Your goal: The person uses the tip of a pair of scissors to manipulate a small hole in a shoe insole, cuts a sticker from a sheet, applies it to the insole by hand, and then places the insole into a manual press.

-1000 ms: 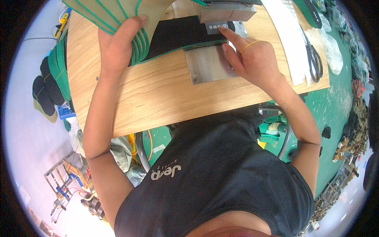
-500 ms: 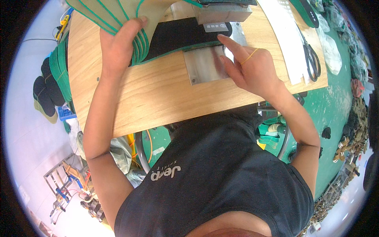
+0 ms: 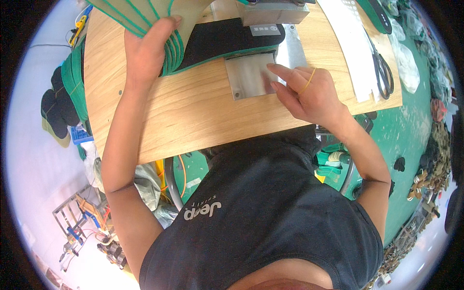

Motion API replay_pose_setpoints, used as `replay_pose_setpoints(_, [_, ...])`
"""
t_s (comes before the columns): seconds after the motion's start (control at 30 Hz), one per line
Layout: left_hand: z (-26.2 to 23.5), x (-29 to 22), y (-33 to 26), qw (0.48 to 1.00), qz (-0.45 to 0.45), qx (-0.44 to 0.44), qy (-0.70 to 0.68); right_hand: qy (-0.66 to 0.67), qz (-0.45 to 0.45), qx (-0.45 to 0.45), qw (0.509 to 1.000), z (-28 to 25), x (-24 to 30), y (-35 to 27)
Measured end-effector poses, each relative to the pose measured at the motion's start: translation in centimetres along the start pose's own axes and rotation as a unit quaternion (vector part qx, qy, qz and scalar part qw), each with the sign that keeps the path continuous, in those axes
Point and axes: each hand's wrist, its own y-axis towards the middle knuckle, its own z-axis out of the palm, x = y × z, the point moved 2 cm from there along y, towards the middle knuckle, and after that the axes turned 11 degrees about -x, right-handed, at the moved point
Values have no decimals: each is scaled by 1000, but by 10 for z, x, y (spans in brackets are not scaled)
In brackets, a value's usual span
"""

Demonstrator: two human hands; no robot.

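My left hand is closed around a fanned stack of beige insoles with green edges, thumb on top. A black insole with a green edge lies beside that stack, at its right. On the black insole's rounded end sits a grey printed patch, just under a metal block. My right hand hovers by a shiny metal plate, apart from the insole. Its index finger and thumb are stretched out with nothing between them, the other fingers are curled, and a yellow rubber band circles a finger.
The wooden table bears a long white sheet and black-handled scissors at the right. Another dark insole lies at the far right. Bundled green-edged insoles stand beyond the left edge. Bags lie on the green floor.
My right hand has drawn back toward me, its index fingertip leaving the black insole's rounded end for the metal plate. My left hand keeps its hold, shifted only slightly.
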Motion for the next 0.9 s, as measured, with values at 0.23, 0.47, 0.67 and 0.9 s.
replay_pose_setpoints(0.23, [5, -8, -5, 1000, 8, -18, 2, 18, -22, 21, 999, -8, -1, -7])
replay_pose_setpoints(0.47, [0, -2, -4, 998, -12, -50, 33, 17, -10, 45, 999, -28, -9, -17])
replay_pose_setpoints(0.67, [6, -3, -8, 999, -21, -40, -19, 46, -36, 52, 997, -47, -8, -18])
replay_pose_setpoints(0.9, [16, -15, -14, 998, -29, -35, -45, 85, -9, 17, 996, -41, -7, -16])
